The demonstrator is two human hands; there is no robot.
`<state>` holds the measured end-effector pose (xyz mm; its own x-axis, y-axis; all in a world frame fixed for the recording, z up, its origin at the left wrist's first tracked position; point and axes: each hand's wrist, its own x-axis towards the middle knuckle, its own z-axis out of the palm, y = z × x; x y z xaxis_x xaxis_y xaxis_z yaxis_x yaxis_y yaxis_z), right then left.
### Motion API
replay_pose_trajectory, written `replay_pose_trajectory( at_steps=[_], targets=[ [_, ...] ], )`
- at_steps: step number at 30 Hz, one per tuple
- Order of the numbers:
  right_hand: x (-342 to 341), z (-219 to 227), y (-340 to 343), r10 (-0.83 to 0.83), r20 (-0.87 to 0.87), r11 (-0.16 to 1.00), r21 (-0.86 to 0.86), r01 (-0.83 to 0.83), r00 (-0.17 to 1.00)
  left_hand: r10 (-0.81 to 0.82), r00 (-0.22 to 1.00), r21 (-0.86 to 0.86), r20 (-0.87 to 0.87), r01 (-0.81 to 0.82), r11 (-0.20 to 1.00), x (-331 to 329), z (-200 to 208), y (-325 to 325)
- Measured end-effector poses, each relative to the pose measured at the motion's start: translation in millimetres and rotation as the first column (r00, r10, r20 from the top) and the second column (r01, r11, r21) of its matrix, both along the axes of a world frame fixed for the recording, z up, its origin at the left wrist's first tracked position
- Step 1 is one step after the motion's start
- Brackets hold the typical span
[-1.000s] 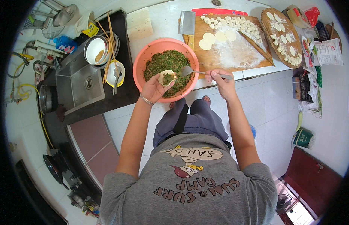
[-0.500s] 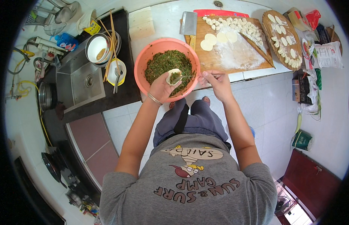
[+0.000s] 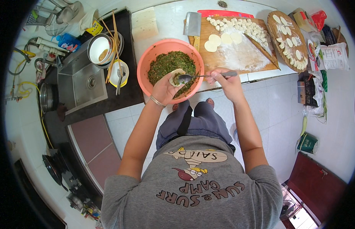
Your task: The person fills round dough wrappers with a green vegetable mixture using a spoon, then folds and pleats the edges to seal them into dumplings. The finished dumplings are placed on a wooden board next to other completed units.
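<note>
Bright, soft light covers the floor [image 3: 255, 105] and counter [image 3: 171, 23], the opening [image 3: 302, 219] at lower right glares, and fisheye distortion bends edges near black corners.

Upper centre offers passage over bare desk [image 3: 170, 24] between beige sheet [image 3: 144, 23] and cleaver [image 3: 192, 24], the pink bowl [image 3: 142, 72] blocking below.

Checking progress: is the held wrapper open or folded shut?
Open: the left hand cups the wrapper, its edges unjoined, the spoon over it.
</note>
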<state>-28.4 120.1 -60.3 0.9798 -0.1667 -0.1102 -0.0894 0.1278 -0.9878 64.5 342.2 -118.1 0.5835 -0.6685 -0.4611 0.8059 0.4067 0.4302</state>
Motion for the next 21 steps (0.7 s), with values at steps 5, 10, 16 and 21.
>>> replay_pose_trajectory(
  at_steps=[5, 10, 16, 21],
  targets=[
    [-1, 3, 16, 0.015, 0.026, 0.991, -0.136, -0.011, 1.0, 0.018, 1.0, -0.008, -0.002, -0.018, 1.0, -5, 8, -7],
    [1, 5, 16, -0.027, 0.089, 0.98, -0.194, 0.044, 0.996, 0.061, 0.998, 0.015, -0.002, -0.061, 0.998, -7, 4, -7],
    [2, 9, -6, -0.07, 0.12, 0.993, -0.088, 0.081, 0.99, 0.041, 0.999, -0.042, -0.014, -0.042, 0.998, -6, 4, 0],
    [7, 2, -7, -0.002, 0.067, 0.998, -0.068, 0.006, 0.998, -0.031, 1.0, -0.059, 0.0, 0.031, 0.998, -7, 13, 3]
  ],
)
